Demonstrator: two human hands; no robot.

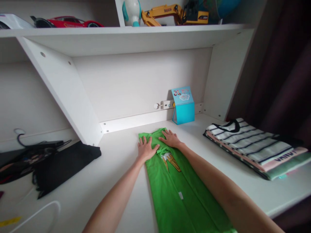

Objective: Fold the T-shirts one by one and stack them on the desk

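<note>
A green shirt (167, 184) lies in a long narrow shape on the white desk, its sides turned inward. A printed picture shows near its far end, and a small white tag sits lower down. My left hand (146, 149) rests flat on the far left part of the cloth, fingers spread. On the far right part lies my right hand (170, 139), also flat with its fingers apart. Both palms press on the fabric without gripping it. The shirt's near end runs out of the bottom of the view, partly behind my right forearm.
To the right is a stack of folded clothes (252, 145), a striped shirt on top. A blue desk calendar (185, 111) stands at the back by a power strip (167, 104). Black garments (65, 165) and a hanger (20, 139) lie left. Toys, including an excavator (167, 13), line the shelf (145, 31).
</note>
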